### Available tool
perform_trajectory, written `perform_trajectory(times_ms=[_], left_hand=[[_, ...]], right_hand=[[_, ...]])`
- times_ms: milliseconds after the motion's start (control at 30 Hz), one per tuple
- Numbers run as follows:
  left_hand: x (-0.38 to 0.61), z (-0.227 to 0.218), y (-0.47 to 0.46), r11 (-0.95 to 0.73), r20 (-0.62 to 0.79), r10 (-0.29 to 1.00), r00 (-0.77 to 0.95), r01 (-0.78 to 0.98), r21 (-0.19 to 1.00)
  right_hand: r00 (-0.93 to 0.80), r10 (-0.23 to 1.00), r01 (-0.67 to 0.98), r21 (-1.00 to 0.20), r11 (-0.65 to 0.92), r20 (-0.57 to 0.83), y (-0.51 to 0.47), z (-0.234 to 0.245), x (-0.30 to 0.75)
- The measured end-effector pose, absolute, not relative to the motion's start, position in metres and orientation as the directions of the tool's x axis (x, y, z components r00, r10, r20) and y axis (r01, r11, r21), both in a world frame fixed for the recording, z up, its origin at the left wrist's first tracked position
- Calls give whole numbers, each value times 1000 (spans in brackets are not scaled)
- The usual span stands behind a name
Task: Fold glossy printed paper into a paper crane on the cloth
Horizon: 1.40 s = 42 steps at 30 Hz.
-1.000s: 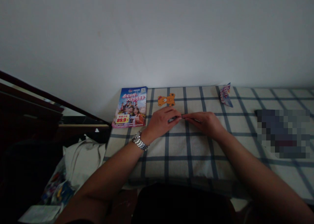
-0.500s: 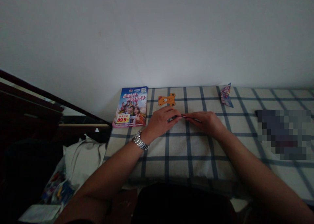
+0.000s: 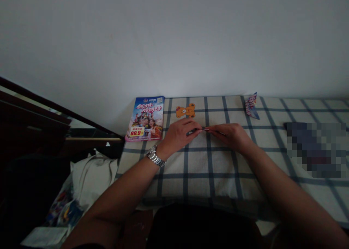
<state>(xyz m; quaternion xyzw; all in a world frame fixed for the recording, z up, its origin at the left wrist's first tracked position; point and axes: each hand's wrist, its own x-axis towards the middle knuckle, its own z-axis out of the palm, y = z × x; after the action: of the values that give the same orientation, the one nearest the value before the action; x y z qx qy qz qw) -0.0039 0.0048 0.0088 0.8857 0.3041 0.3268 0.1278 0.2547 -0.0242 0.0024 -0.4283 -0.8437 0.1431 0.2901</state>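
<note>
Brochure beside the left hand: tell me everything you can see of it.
The brochure is a thin, paper-looking booklet lying flat and closed, tilted slightly. Its cover has a blue upper area with a stylised title, a small QR code at the top right, a photo of people, a yellow "89.9" price label at the lower left and a pink lower edge. It lies at the left end of the checked cloth. The left hand is just to its right and appears not to touch it.
</note>
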Motion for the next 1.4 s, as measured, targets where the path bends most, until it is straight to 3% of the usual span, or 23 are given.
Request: perform_trajectory(times_ms=[467, 900, 1400], left_hand=[[-1, 5, 2, -775, 484, 628, 610, 434, 458], [-7, 13, 4, -705, 512, 708, 487, 431, 564], [-7, 3, 12, -661, 545, 748, 380, 506, 554]], right_hand=[[-485, 770, 549, -540, 638, 415, -27, 5, 245], [-268, 839, 623, -579, 526, 474, -26, 12, 254], [-180, 866, 642, -611, 463, 467, -22, 7, 253]])
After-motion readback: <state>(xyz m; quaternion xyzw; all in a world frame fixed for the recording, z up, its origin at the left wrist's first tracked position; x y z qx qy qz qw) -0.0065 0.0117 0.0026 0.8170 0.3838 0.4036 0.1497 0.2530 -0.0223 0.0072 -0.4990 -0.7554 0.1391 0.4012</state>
